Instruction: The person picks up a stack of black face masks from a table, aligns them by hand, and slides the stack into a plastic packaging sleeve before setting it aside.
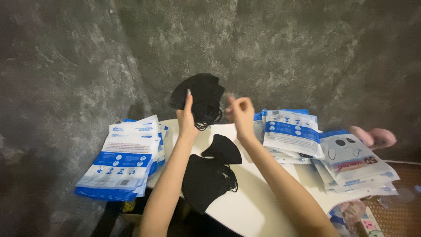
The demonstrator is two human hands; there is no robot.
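Note:
My left hand (187, 117) is raised above the white round table (250, 206) and grips a stack of black face masks (199, 97) with their ear loops dangling. My right hand (241, 112) is beside it, fingers curled, pinching something thin and clear near the masks; what it is I cannot tell. More black masks (209, 175) lie in a loose pile on the table below my arms.
A stack of blue-and-white flat packets (125, 159) sits at the table's left edge. More such packets (289, 131) and clear printed bags (355, 164) lie on the right. A pink object (372, 137) rests behind them. A grey mottled wall stands close behind.

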